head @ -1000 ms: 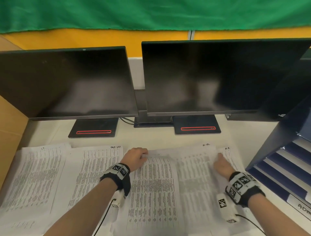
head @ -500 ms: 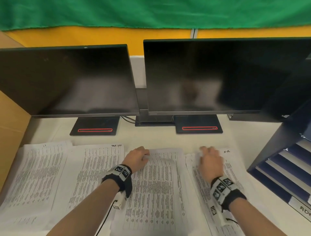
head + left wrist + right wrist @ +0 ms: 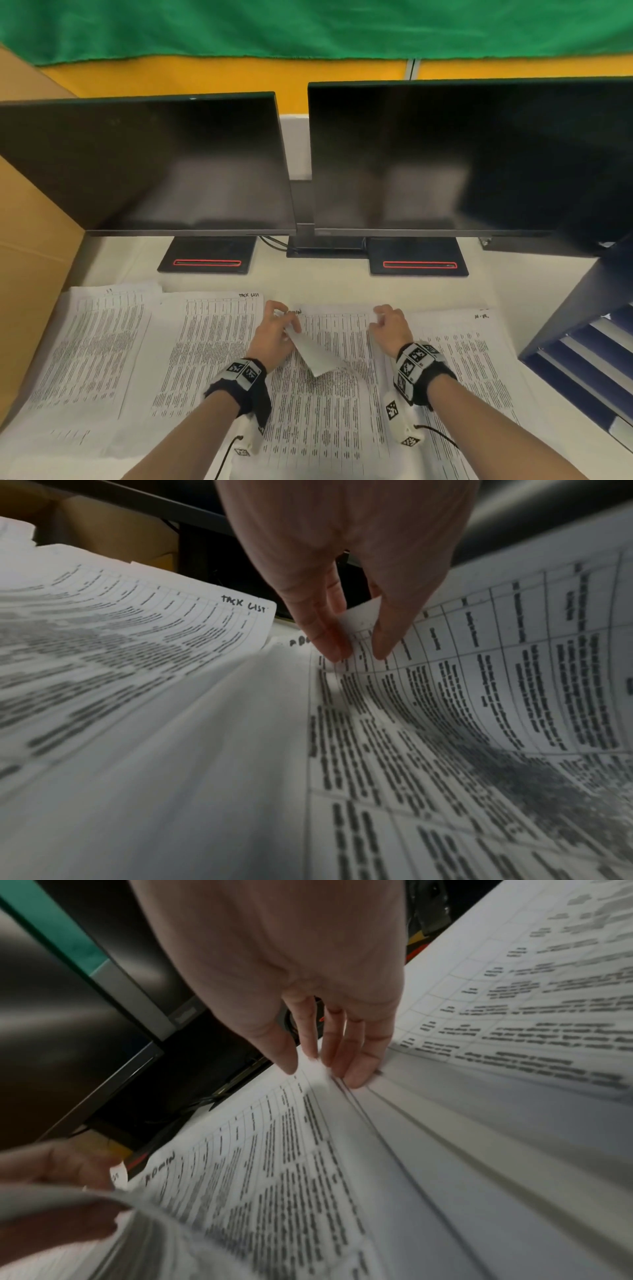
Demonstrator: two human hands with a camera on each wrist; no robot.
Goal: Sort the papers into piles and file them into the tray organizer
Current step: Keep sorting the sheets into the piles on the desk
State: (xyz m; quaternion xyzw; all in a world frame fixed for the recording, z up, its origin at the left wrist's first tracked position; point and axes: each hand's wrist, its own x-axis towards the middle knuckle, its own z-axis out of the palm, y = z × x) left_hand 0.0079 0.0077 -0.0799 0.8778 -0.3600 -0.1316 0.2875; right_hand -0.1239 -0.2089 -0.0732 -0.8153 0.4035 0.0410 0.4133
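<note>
Four piles of printed sheets lie side by side on the desk. On the middle pile, my left hand pinches the far left corner of the top sheet and has curled it back, showing its blank underside. In the left wrist view the thumb and fingers clamp that corner. My right hand pinches the same sheet's far right corner, with the paper edge between thumb and fingers. The dark blue tray organizer stands at the right edge.
A pile marked "TACK LIST" and another pile lie to the left, and an "H.R." pile to the right. Two dark monitors on stands cross the back. A cardboard wall closes the left.
My right hand has left the right-hand pile and come to the middle pile's far right corner. My left hand has lifted and curled back the top sheet's far left corner.
</note>
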